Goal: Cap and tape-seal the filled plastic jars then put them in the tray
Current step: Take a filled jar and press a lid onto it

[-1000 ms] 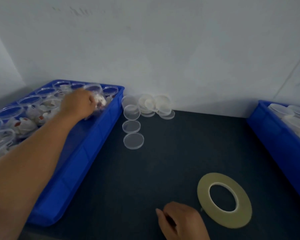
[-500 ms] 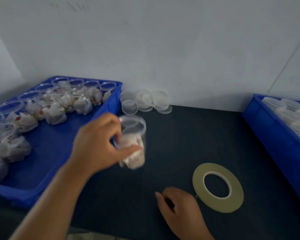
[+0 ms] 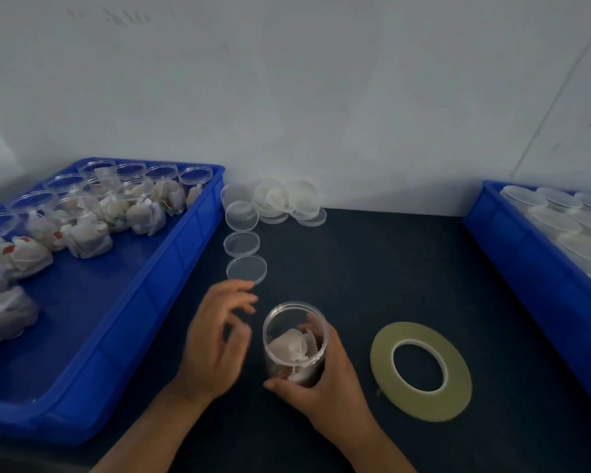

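**Uncapped jar on the worktop.** Your right hand [image 3: 325,384] closes its grip round the lower wall of a filled jar [image 3: 294,336], which stands upright and uncapped on the dark worktop [image 3: 355,268]. Your left hand [image 3: 215,346], blurred, hovers just left of the jar. Its grip is loosely curled and empty, with the fingertips near the closest lid [image 3: 246,269] of a row. A tape roll [image 3: 420,406] lies flat beside the jar. The left tray [image 3: 99,302] holds filled open jars, and the right tray [image 3: 526,268] holds pale round containers.

Clear glossy plastic jar [image 3: 294,339] and lids [image 3: 246,268], shiny blue plastic trays [image 3: 171,268], matt dark tabletop [image 3: 372,268]
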{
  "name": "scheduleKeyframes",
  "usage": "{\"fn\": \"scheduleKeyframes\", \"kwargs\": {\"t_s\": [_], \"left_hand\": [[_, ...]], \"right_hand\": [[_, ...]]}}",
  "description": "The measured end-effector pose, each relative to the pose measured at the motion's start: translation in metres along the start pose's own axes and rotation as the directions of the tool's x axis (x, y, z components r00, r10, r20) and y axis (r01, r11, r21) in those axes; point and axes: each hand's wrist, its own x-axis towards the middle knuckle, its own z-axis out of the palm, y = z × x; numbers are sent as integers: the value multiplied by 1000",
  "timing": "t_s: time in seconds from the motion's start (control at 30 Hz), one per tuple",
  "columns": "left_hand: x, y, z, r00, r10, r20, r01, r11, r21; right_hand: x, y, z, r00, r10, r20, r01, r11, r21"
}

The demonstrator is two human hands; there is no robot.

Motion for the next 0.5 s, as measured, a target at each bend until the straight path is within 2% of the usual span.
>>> {"fn": "scheduleKeyframes", "kwargs": {"t_s": [0.07,0.13,0.2,0.23,0.3,0.37,0.4,0.47,0.5], "left_hand": [[27,-17,1,968,-243,-59,247,966,73],[55,-44,9,882,-471,-26,441,803,402],[78,-69,19,756,-654,8,492,576,653],[86,-77,24,704,-710,5,504,505,701],[91,-87,32,650,-760,-1,507,433,745],[88,-94,35,660,-751,-23,516,431,740],[85,-94,36,691,-722,-39,537,476,697],[79,-88,33,744,-666,-46,602,639,478],[77,-80,29,746,-665,-28,638,702,318]], "right_hand": [[0,1,1,1000,-4,-24,4,1000,-12],[0,1,1,999,-5,-34,4,1000,-19],[-1,0,1,999,-9,-40,8,1000,-19],[-1,-1,1,999,-15,-39,14,1000,-19],[-1,-3,-1,999,-26,-28,25,1000,-19],[-1,-4,-1,999,-28,-18,28,999,-26],[-1,-4,-1,999,-28,-15,28,999,-29],[-1,-3,-1,1000,-30,-9,30,999,-22],[-1,-4,-2,1000,-30,-6,30,999,-16]]}}
